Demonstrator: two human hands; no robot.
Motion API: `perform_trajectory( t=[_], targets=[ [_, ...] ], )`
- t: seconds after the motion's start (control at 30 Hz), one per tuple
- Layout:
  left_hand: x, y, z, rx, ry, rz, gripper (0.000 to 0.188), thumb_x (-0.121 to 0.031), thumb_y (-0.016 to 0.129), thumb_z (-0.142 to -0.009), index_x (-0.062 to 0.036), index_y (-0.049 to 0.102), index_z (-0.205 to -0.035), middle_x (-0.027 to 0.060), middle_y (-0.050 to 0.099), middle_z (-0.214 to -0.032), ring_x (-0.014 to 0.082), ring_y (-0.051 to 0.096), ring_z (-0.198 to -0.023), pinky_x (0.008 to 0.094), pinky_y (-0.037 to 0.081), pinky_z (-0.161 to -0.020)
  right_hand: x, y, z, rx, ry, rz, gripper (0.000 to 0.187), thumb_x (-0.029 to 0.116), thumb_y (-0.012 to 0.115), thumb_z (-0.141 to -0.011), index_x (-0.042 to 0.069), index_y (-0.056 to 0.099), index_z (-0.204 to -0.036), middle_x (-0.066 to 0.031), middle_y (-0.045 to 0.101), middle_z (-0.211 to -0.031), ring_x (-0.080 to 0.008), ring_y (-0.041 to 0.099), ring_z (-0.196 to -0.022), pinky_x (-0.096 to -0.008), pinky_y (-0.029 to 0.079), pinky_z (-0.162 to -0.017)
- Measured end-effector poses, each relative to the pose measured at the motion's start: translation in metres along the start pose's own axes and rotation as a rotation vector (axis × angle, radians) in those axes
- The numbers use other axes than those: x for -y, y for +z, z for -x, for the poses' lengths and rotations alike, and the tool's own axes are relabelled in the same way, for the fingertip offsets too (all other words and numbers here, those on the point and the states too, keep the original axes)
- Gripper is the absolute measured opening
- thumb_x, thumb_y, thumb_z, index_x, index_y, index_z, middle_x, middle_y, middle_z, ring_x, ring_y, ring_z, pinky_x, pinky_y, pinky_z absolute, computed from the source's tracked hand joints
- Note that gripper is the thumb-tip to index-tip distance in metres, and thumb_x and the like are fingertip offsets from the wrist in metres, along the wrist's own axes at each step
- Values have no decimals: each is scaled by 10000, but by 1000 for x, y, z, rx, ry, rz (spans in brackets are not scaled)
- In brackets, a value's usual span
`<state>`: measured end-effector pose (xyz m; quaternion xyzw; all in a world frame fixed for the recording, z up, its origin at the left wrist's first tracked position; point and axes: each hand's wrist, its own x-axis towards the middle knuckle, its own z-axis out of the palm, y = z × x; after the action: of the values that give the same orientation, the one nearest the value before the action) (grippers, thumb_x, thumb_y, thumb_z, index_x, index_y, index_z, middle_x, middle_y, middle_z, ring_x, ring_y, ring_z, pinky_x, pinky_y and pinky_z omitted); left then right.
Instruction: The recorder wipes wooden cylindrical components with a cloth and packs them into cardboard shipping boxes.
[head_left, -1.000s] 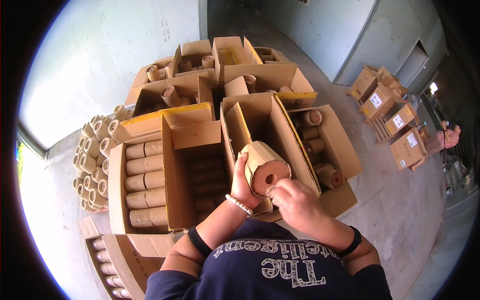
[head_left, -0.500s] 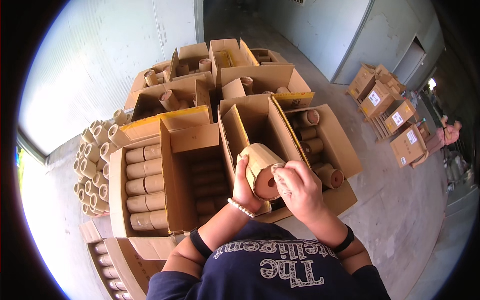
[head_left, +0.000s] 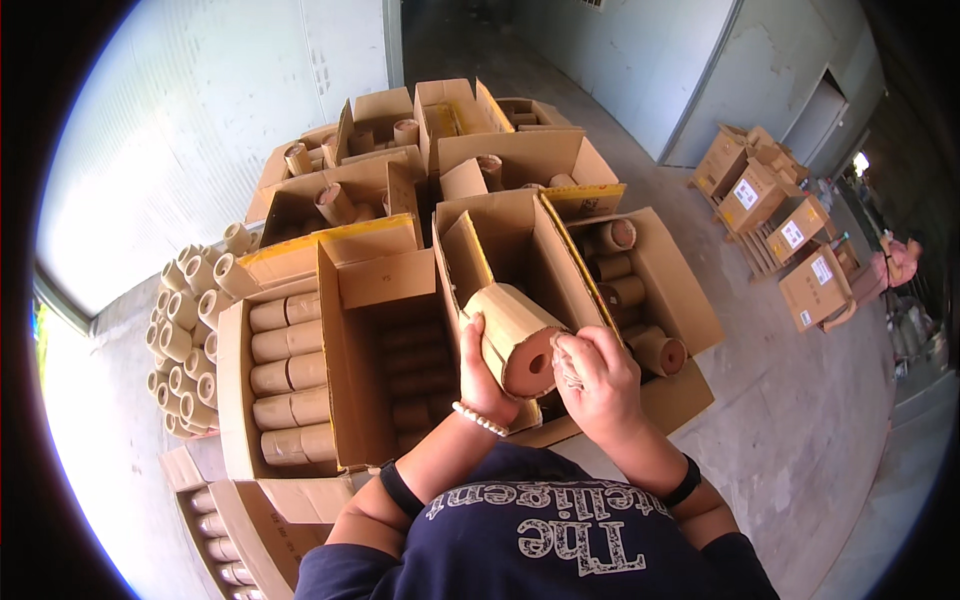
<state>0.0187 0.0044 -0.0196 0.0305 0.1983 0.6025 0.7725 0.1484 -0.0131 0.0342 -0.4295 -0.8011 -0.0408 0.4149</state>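
My left hand (head_left: 484,375) is wrapped round the side of a thick brown paper-covered cylinder (head_left: 512,325), held tilted above the open boxes. Its reddish-brown end face (head_left: 531,368) is turned toward me and has a round hole in the middle. At the right edge of that face, my right hand (head_left: 598,380) is closed, its fingers curled and pinched against the rim. Something pale and crumpled shows under those fingers, too small to name. Just beyond the cylinder stands an open carton (head_left: 520,225) with cardboard dividers.
Left of me, a carton (head_left: 236,390) holds stacked cylinders in rows. Another carton (head_left: 690,300) with cylinders stands at the right. Pale hollow tubes (head_left: 180,340) are piled at the far left. Boxes (head_left: 760,190) sit on a pallet at the right, near another person (head_left: 895,262).
The cylinder has turned a little, so more of its end face and hole shows. My right hand has shifted slightly lower along the rim and uncovered part of the face.
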Motion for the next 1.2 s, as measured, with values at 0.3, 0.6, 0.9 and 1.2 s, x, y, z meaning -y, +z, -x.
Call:
perform_trajectory(
  t=[0.3,0.6,0.9,1.2],
  targets=[
    [-2,-5,-3,-24,19,-23,555,-504,461,-825,-96,453,-1201,126,558,-1107,278,552,-1007,405,434,-891,5,-2,0,10,-9,-1,233,52,631,-709,70,595,-938,-76,505,-821,-245,562,-671,-341,461,-573],
    [-5,-9,-1,-27,36,-11,557,-508,474,-816,-105,458,-1201,121,558,-1109,276,546,-1021,407,434,-891,5,-3,4,43,-9,18,232,1,630,-694,42,584,-918,-92,524,-846,-251,584,-676,-333,482,-581],
    [-15,-4,-1,-62,59,-84,608,-579,449,-785,-113,478,-1176,116,563,-1080,278,547,-988,419,458,-843,-1,-3,22,236,105,-231,194,-9,630,-729,16,573,-913,-91,531,-834,-196,601,-722,-297,488,-608],
    [-22,-3,0,66,-191,270,431,-496,503,-784,-161,576,-1045,45,608,-1016,256,577,-924,438,483,-817,-28,-32,29,-150,799,-1147,170,-18,575,-803,14,554,-969,-82,609,-854,-130,583,-689,-253,493,-586]
  ],
)
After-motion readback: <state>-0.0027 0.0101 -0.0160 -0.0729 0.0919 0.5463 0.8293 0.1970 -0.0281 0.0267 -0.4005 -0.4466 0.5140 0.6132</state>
